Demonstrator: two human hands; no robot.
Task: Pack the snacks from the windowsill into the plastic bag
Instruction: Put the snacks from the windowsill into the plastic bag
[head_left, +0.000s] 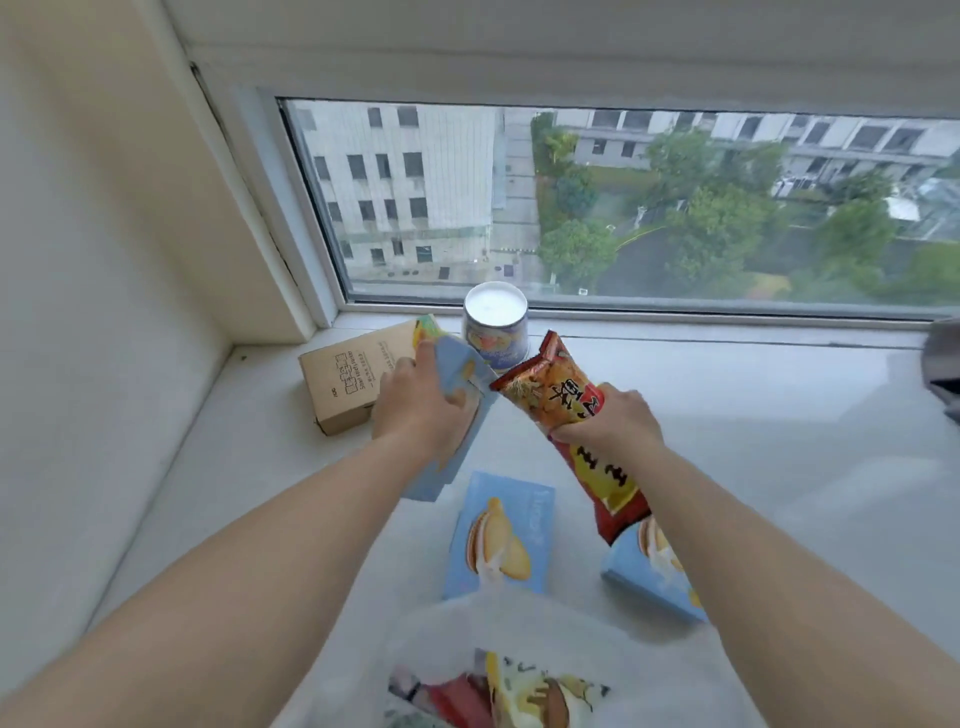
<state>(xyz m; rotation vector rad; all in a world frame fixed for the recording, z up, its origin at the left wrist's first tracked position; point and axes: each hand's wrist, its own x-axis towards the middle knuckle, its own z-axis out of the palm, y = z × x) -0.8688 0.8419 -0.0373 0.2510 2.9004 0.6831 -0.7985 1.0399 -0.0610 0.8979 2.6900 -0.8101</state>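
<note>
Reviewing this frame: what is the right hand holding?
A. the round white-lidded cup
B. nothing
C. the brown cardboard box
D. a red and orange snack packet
D: the right hand is closed around the red and orange snack packet, lifted off the windowsill.

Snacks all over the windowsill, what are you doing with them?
A person is packing snacks into a plastic bag at the near edge of the windowsill. The left hand grips a blue box, and the right hand holds a red and orange packet. Some snacks already lie in the bag. Still on the sill are two more blue boxes, a brown carton and a cup with a white lid.
</note>
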